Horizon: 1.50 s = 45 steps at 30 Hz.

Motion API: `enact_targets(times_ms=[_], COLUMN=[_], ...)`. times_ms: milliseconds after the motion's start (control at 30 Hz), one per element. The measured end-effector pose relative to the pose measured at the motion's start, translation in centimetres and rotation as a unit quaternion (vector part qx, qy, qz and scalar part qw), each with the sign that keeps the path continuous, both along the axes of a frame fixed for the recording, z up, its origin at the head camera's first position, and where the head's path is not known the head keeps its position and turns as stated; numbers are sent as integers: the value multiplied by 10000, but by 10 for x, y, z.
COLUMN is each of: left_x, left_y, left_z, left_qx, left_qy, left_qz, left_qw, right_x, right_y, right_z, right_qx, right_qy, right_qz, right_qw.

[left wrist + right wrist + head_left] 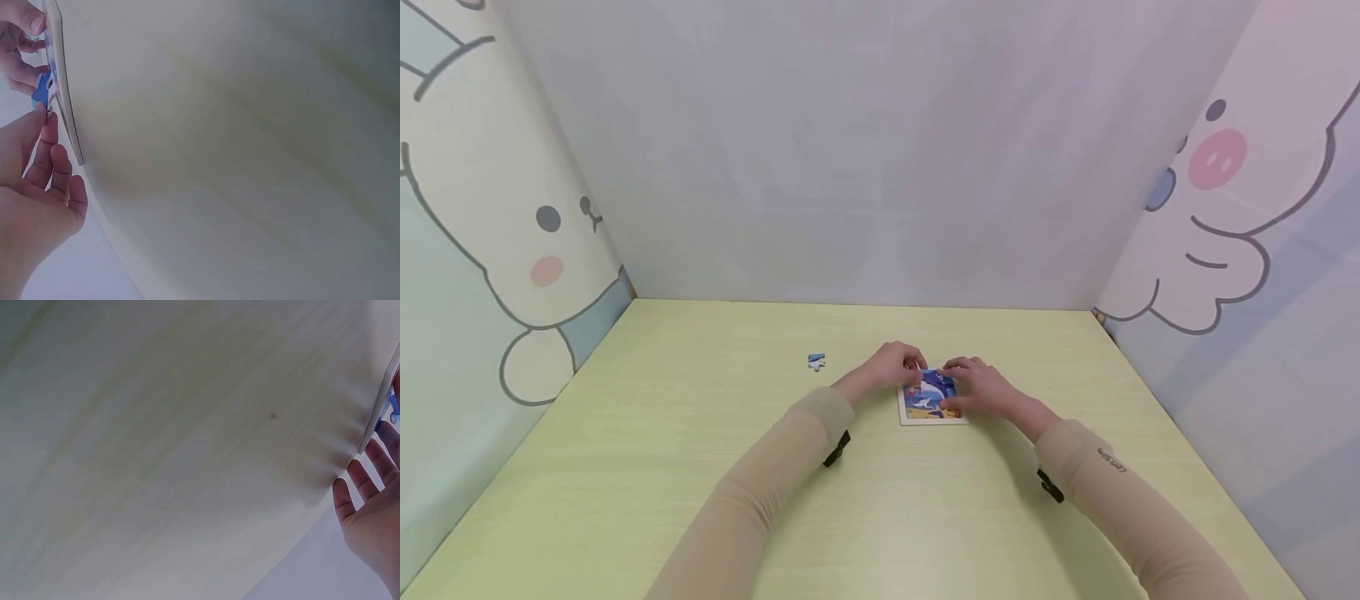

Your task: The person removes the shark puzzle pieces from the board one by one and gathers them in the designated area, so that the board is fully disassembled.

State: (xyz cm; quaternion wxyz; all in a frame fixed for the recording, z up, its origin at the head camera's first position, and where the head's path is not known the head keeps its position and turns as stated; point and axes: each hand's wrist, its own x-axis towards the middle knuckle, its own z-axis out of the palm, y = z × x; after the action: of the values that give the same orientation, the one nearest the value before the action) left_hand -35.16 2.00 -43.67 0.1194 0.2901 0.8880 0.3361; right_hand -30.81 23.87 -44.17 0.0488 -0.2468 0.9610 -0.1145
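A jigsaw puzzle in a white-edged tray (934, 422) lies on the table, its picture showing a white and blue sea animal on blue water. At the tray's far left corner, my left hand (891, 364) pinches a blue puzzle piece (41, 89) between thumb and fingers. The piece is tilted up at the tray's edge in the left wrist view. My right hand (987, 388) rests along the tray's right side, with its thumb and fingers spread over the picture. Both hands cover parts of the puzzle.
One loose puzzle piece (816, 362), blue and white, lies on the table left of my left hand. The pale yellow table (700, 433) meets a plain back wall (865, 167) and side walls printed with cartoon animals.
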Motion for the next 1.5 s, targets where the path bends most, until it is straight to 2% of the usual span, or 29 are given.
enact_targets(times_ms=[367,600,833,1000,1267,1500], left_x=[-1,-2,-3,-6,-13,-14], left_y=[0,0,1,0,-16,-33], left_z=[0,1,0,1,9,19], left_qx=[-84,-242,-322,-113,198,200], left_qy=[70,147,192,155,185,289], left_qz=[-133,-75,-44,-133,-498,-656], left_qw=[9999,9996,9993,9997,9984,9972], right_x=[0,-2,-5,-3,-4,-4], right_y=[2,-2,-11,-14,-15,-14], right_z=[-2,0,-2,0,0,1], right_qx=[-13,-66,-19,73,187,147], right_qy=[16,5,499,492,444,392], right_qz=[30,-102,-249,-415,-436,-365], right_qw=[10000,9999,9984,9979,9979,9985])
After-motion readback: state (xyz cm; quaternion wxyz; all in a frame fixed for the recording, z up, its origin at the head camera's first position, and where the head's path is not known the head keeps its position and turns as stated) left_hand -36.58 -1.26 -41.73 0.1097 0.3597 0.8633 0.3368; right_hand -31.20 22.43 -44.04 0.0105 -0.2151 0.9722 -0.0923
